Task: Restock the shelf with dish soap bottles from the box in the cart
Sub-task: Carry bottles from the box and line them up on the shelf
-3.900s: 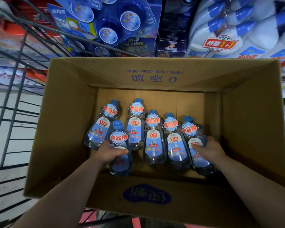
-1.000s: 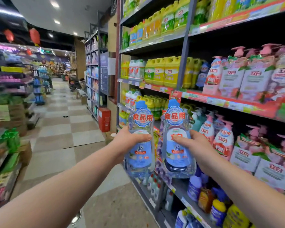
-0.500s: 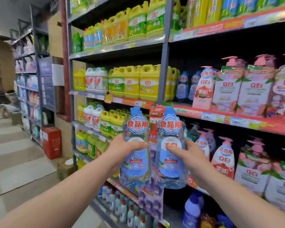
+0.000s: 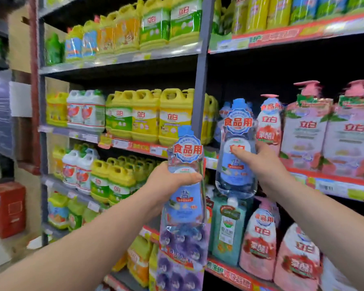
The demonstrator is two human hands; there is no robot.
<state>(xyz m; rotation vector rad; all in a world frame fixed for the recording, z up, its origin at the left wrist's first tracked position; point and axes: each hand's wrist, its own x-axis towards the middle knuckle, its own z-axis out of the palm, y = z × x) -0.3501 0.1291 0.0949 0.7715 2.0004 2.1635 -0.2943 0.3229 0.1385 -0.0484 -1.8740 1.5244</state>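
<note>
I hold two clear dish soap bottles with blue caps and blue labels, one in each hand. My left hand (image 4: 168,181) grips the left bottle (image 4: 185,198) around its middle, upright, in front of the shelf upright. My right hand (image 4: 259,162) grips the right bottle (image 4: 235,148) higher up, at the front edge of the middle shelf (image 4: 332,185). Behind that bottle, matching blue-capped bottles (image 4: 225,110) stand at the shelf's left end. The box and cart are out of view.
Pink pump bottles (image 4: 305,131) fill the middle shelf to the right. Yellow jugs (image 4: 147,116) crowd the left bay. A grey upright post (image 4: 198,97) divides the bays. Pink refill pouches (image 4: 261,240) and a teal bottle (image 4: 227,227) sit on the shelf below.
The view has closed in on the shelf. My right hand has lifted its bottle up and right to the middle shelf's edge; my left hand's bottle stays lower.
</note>
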